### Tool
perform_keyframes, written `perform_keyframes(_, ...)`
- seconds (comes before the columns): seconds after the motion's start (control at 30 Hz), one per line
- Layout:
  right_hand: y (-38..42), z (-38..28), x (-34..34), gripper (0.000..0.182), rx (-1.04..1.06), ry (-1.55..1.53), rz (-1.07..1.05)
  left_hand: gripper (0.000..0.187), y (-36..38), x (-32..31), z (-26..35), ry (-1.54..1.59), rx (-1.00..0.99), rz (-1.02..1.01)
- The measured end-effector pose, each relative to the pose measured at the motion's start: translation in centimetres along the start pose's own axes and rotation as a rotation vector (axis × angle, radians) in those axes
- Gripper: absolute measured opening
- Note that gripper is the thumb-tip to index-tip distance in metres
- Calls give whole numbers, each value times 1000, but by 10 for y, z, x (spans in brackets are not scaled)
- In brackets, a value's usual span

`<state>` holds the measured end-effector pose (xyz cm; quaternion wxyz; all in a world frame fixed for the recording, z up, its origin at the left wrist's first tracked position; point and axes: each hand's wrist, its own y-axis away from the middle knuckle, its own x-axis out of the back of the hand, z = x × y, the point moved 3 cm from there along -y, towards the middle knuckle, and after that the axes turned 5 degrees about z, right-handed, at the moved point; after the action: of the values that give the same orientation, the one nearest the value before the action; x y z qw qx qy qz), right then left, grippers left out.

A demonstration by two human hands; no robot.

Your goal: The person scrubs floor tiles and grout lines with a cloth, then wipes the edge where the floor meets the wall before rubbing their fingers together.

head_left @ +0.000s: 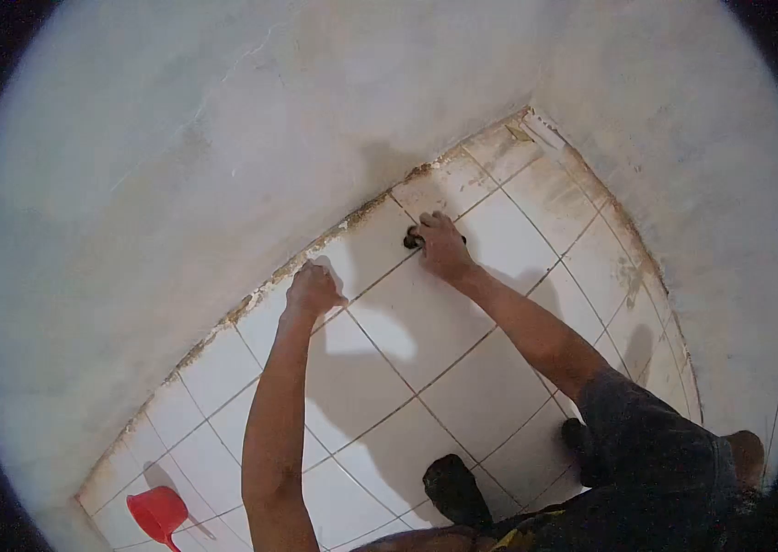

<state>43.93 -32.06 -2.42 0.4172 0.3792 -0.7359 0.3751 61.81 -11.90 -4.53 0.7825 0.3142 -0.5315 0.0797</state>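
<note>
My right hand [442, 247] is closed around a small black object [413, 237] and presses it on the white floor tiles near the wall. Its exact shape is mostly covered by the fingers. To the left, my left hand [315, 291] is at the tiles beside the wall's lower edge, its fingers curled; whether anything is inside them is hidden. Brown stains and crumbling material run along the wall's lower edge [269, 281] close to both hands.
A red dipper [157, 511] rests on the tiles at the lower left. A dark object [455, 489] lies at the bottom middle, by my body. At the far corner are stained tiles and a small yellowish piece [520, 133]. Walls enclose both sides.
</note>
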Motion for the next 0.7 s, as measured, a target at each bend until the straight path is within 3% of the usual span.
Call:
perform_keyframes(0.03,-15,2,-5,37,-3,18,28,40,-5,-7,-5,-20,-5,-2)
perform_keyframes(0.13,-50,0,1,38,-43,0,-165,42,-7,-12,-8,17,38,-11)
perform_keyframes(0.27,-7,14,-7,27,207,27,192,41,11,7,1,141,43,104)
perform_keyframes(0.3,8,6,10,27,147,-41,76,42,12,3,-1,168,27,138)
perform_keyframes(0.4,21,1,21,26,108,-105,10,37,15,6,-2,296,72,100)
perform_keyframes(0.5,-8,18,-13,25,273,95,261,34,19,7,2,242,27,120)
perform_keyframes(0.6,-55,0,-2,26,122,59,64,35,32,19,13,217,54,161)
perform_keyframes(0.63,-57,6,-5,45,56,105,-162,35,36,24,15,230,82,164)
perform_keyframes(0.7,-35,19,-9,44,152,127,2,36,30,18,10,283,98,116)
